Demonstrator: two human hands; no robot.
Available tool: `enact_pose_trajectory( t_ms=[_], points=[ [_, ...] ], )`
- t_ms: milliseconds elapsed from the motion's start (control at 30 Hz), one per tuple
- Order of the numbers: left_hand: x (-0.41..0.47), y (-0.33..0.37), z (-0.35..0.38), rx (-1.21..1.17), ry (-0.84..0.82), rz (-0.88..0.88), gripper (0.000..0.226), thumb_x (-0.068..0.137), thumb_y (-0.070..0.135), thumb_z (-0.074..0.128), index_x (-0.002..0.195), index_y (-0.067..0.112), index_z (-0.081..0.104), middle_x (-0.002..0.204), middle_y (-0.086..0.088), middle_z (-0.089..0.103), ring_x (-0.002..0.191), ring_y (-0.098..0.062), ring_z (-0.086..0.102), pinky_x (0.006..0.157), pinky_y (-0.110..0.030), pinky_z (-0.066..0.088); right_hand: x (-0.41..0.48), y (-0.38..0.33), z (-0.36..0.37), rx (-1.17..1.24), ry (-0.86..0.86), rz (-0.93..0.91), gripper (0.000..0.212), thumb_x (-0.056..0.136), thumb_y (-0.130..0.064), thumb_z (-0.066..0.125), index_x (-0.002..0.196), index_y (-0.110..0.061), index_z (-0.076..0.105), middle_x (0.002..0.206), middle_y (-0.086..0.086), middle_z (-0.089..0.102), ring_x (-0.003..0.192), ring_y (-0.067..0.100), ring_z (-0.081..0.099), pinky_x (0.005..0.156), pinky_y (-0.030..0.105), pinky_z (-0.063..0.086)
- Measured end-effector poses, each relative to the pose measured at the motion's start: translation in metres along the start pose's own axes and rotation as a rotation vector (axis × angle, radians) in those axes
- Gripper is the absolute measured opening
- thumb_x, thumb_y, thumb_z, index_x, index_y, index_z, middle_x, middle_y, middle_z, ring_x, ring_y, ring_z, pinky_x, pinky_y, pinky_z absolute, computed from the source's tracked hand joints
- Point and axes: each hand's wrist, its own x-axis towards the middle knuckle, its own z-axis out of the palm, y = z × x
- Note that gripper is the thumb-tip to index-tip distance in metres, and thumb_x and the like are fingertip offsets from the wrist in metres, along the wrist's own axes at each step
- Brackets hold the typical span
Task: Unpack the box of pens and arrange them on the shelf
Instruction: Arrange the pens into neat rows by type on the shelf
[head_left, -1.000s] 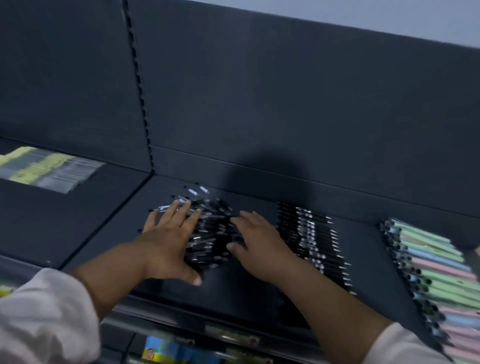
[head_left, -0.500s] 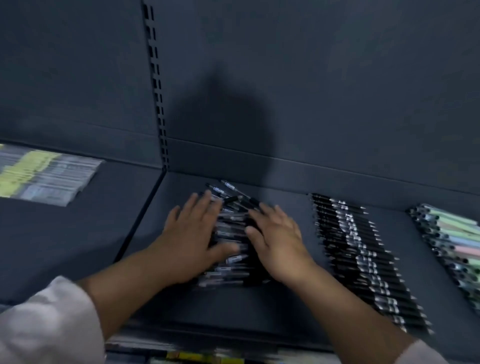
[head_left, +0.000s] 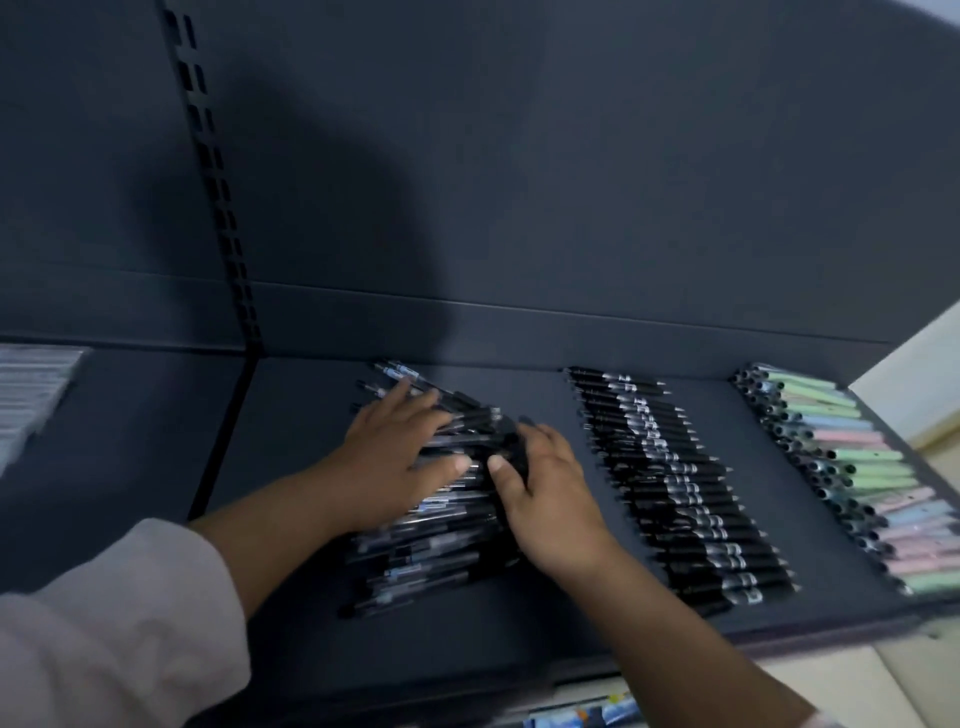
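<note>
The person's left hand (head_left: 387, 457) lies flat on a loose heap of dark pens (head_left: 426, 545). Its fingers (head_left: 410, 402) are spread apart and straight, pressing down on the barrels rather than closing round any of them. The right hand (head_left: 553, 501) sits against the heap's other side. Its fingers (head_left: 540, 436) lie close together and nearly straight along the pen ends and grip nothing, with the thumb turned in toward the left thumb; blur softens the detail. The heap lies under and between the two sets of fingers on the dark shelf (head_left: 296, 499). A few pens fan out crooked past the left fingertips, and more trail back toward the wrists.

Just beyond the outer side of the right fingers lies a tidy row of black pens (head_left: 675, 499), parallel and even. Farther out that way is a second neat row in pastel colours (head_left: 857, 483). Well away from the left fingers, on the neighbouring shelf section, lie some pale flat packets (head_left: 31, 400).

Judged from this, the task is well along. Two rows look finished, and the third batch is out on the shelf but not yet squared up. What remains appears to be lining this heap up to match its neighbours. The box itself is not in view, so whether more pens wait in it cannot be told.
</note>
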Motion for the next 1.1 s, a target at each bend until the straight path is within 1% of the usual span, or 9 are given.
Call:
enact_pose_trajectory(
  t_ms=[133, 267, 400, 533, 667, 833, 900, 1000, 1100],
  points=[
    [0.021, -0.007, -0.018, 0.023, 0.114, 0.03, 0.075, 0.08, 0.055, 0.013, 0.144, 0.025, 0.036, 0.158, 0.005, 0.021, 0.147, -0.012, 0.0, 0.116, -0.031, -0.001, 0.01, -0.002, -0.007, 0.013, -0.005, -0.006, 0.061, 0.097, -0.044, 0.044, 0.151, -0.023, 0.023, 0.16, -0.001, 0.009, 0.147, 0.018, 0.011, 0.12, 0.031, 0.012],
    [0.052, -0.016, -0.029, 0.281, -0.027, -0.033, 0.053, 0.1, 0.037, 0.023, 0.151, 0.025, 0.02, 0.16, 0.004, 0.009, 0.147, -0.013, -0.001, 0.117, -0.037, -0.002, 0.017, -0.007, -0.009, -0.143, -0.113, -0.101, 0.06, 0.097, -0.05, 0.041, 0.151, -0.033, 0.02, 0.161, -0.008, -0.003, 0.147, 0.016, -0.008, 0.12, 0.04, 0.003],
    [0.056, -0.021, -0.024, 0.41, -0.094, -0.072, 0.054, 0.1, 0.046, 0.021, 0.151, 0.028, 0.019, 0.157, 0.0, 0.019, 0.144, -0.019, 0.013, 0.115, -0.041, 0.008, 0.019, -0.011, -0.002, -0.35, -0.215, -0.204, 0.064, 0.095, -0.061, 0.029, 0.151, -0.04, 0.008, 0.158, -0.014, -0.017, 0.144, 0.017, -0.023, 0.117, 0.044, -0.009],
    [0.047, -0.02, -0.022, 0.418, -0.043, -0.105, 0.052, 0.098, 0.052, 0.017, 0.148, 0.039, 0.022, 0.138, -0.002, 0.033, 0.127, -0.022, 0.028, 0.106, -0.041, 0.02, 0.027, -0.015, 0.002, -0.355, -0.234, -0.165, 0.065, 0.094, -0.063, 0.024, 0.151, -0.039, 0.003, 0.159, -0.012, -0.015, 0.146, 0.019, -0.019, 0.118, 0.044, -0.004],
    [0.045, -0.018, -0.026, 0.374, -0.08, -0.126, 0.053, 0.098, 0.052, 0.012, 0.15, 0.04, 0.016, 0.141, -0.001, 0.031, 0.13, -0.02, 0.025, 0.106, -0.039, 0.018, 0.029, -0.021, 0.004, -0.382, -0.19, -0.135, 0.071, 0.093, -0.065, 0.022, 0.153, -0.031, 0.003, 0.16, -0.006, -0.013, 0.147, 0.021, -0.015, 0.118, 0.045, -0.004],
    [0.037, -0.02, -0.029, 0.362, -0.194, -0.086, 0.059, 0.096, 0.056, 0.018, 0.151, 0.035, 0.01, 0.157, 0.002, 0.017, 0.142, -0.021, 0.012, 0.112, -0.041, 0.011, 0.05, -0.026, -0.003, -0.468, -0.25, -0.283, 0.07, 0.094, -0.064, 0.022, 0.152, -0.033, -0.001, 0.159, -0.012, -0.016, 0.143, 0.018, -0.026, 0.117, 0.045, -0.013],
    [0.033, -0.023, -0.029, 0.35, -0.217, -0.085, 0.062, 0.097, 0.056, 0.022, 0.152, 0.032, 0.006, 0.159, 0.004, 0.009, 0.145, -0.019, 0.006, 0.114, -0.039, 0.008, 0.057, -0.025, -0.006, -0.447, -0.295, -0.301, 0.069, 0.094, -0.063, 0.025, 0.153, -0.033, 0.003, 0.16, -0.012, -0.008, 0.145, 0.016, -0.021, 0.118, 0.042, -0.012],
    [0.028, -0.023, -0.027, 0.345, -0.208, -0.085, 0.062, 0.098, 0.054, 0.02, 0.152, 0.031, 0.002, 0.16, 0.003, 0.003, 0.146, -0.018, 0.001, 0.116, -0.038, 0.006, 0.051, -0.02, -0.004, -0.438, -0.235, -0.343, 0.069, 0.093, -0.063, 0.032, 0.151, -0.031, 0.014, 0.153, -0.004, 0.017, 0.143, 0.019, 0.005, 0.119, 0.039, 0.002],
    [0.026, -0.023, -0.023, 0.336, -0.196, -0.09, 0.06, 0.098, 0.053, 0.018, 0.152, 0.032, 0.0, 0.161, 0.003, -0.002, 0.146, -0.018, -0.002, 0.116, -0.039, 0.003, 0.04, -0.018, 0.003, -0.448, -0.173, -0.354, 0.067, 0.092, -0.064, 0.03, 0.149, -0.03, 0.018, 0.143, -0.003, 0.022, 0.135, 0.019, 0.017, 0.117, 0.039, 0.01]
  ],
)
